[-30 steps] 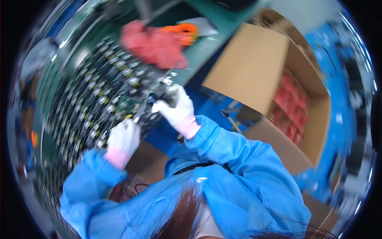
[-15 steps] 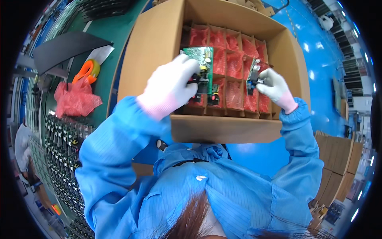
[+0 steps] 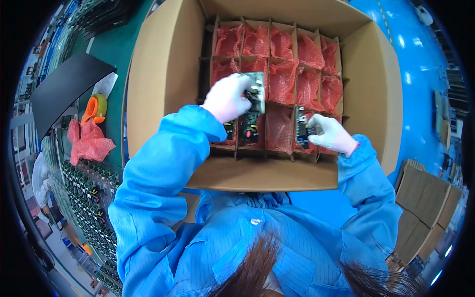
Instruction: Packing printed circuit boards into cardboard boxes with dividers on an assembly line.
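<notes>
Inside the cardboard box (image 3: 163, 74), the gloved left hand (image 3: 226, 99) grips a green circuit board (image 3: 256, 91) above the red-lined compartments, while the right hand (image 3: 330, 134) pinches another board (image 3: 301, 127) standing in its slot.

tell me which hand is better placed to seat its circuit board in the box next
Right, probably. The right hand has its circuit board already partly down in a front-row cell of the cardboard box. The left hand holds its green board above the dividers.
</notes>
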The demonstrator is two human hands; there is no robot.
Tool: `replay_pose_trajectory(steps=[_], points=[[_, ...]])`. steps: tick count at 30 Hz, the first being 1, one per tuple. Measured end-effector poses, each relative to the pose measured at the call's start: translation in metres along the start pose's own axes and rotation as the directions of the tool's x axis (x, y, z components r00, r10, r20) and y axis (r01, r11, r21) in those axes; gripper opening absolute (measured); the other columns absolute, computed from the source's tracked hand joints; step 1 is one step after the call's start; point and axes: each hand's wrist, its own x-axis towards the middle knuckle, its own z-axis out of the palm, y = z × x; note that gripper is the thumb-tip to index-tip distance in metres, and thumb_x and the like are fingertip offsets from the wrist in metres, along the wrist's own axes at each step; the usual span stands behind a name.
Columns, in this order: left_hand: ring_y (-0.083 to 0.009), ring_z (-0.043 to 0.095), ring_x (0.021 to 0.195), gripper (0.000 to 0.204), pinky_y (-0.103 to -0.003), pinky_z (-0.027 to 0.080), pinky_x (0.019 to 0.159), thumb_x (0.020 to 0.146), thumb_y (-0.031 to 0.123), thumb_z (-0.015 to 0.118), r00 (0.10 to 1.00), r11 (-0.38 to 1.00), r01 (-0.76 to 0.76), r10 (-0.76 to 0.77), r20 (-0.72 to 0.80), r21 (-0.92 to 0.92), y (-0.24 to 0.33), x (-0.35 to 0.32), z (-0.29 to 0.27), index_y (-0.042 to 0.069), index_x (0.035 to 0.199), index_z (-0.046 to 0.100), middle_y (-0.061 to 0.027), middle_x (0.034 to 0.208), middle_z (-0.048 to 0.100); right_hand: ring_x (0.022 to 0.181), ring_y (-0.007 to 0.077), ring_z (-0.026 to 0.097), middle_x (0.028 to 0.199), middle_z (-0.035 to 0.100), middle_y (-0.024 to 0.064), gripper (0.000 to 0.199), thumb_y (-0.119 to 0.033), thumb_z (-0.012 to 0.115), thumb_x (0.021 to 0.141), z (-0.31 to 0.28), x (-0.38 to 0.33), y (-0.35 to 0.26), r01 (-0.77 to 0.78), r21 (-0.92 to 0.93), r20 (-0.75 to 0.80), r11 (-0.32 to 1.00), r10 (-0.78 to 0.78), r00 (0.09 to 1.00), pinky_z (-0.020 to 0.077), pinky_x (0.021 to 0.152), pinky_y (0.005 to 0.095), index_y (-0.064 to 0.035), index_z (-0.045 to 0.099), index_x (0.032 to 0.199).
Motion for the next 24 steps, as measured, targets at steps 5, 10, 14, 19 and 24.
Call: replay_pose_trajectory(steps=[5,10,14,19,24], points=[[-0.0281,0.054,0.068,0.028,-0.035,0.045,0.064,0.057,0.002,0.059,0.987,0.935,0.042,0.015,0.158,-0.353,0.03,-0.004,0.075,0.004,0.085,0.058,-0.0115,0.079,0.056,0.058,0.0167,0.047,0.069,0.056,0.0085,0.028,-0.009,0.059,0.065,-0.025,-0.013,0.043,-0.019,-0.006,-0.016,1.0,0.019,1.0,0.0412,0.056,0.0281,0.0008,0.054,0.091],[-0.0309,0.056,0.071,0.023,-0.037,0.046,0.063,0.061,0.004,0.057,0.974,0.924,0.155,-0.084,0.21,-0.35,0.03,-0.018,0.128,0.005,0.085,0.057,-0.0122,0.079,0.056,0.062,0.0193,0.053,0.074,0.058,0.0096,0.028,-0.007,0.059,0.066,0.001,0.002,0.074,-0.074,0.082,0.017,0.994,0.073,0.997,0.0436,0.058,0.0301,-0.002,0.051,0.093],[-0.0347,0.058,0.069,0.018,-0.04,0.048,0.06,0.067,0.003,0.054,0.96,0.989,0.129,-0.141,0.242,0.066,0.039,-0.017,0.148,0.002,0.085,0.054,-0.0165,0.091,0.055,0.064,0.0326,0.058,0.075,0.06,0.0166,0.028,-0.013,0.059,0.066,0.016,0.025,0.069,-0.022,-0.613,0.032,0.79,0.053,0.998,0.0462,0.059,0.0387,-0.0022,0.05,0.09],[-0.0401,0.058,0.073,0.02,-0.045,0.047,0.064,0.076,0.018,0.049,0.857,0.941,0.326,-0.336,0.39,0.093,0.056,0.005,0.17,0.004,0.087,0.057,-0.0159,0.077,0.06,0.068,0.0397,0.058,0.078,0.06,0.0208,0.035,-0.018,0.06,0.064,0.057,0.056,0.095,0.094,-0.761,0.101,0.642,-0.026,0.995,0.0462,0.059,0.0452,-0.0012,0.05,0.093],[-0.0344,0.06,0.068,0.033,-0.043,0.048,0.062,0.079,0.032,0.045,0.743,0.819,0.432,-0.56,0.365,0.378,0.047,0.018,0.25,0.004,0.086,0.063,-0.0161,0.082,0.064,0.069,0.04,0.054,0.082,0.058,0.022,0.04,-0.022,0.061,0.066,0.062,0.055,0.126,0.263,-0.677,0.142,0.687,-0.229,0.963,0.0433,0.06,0.0451,-0.001,0.052,0.099]])
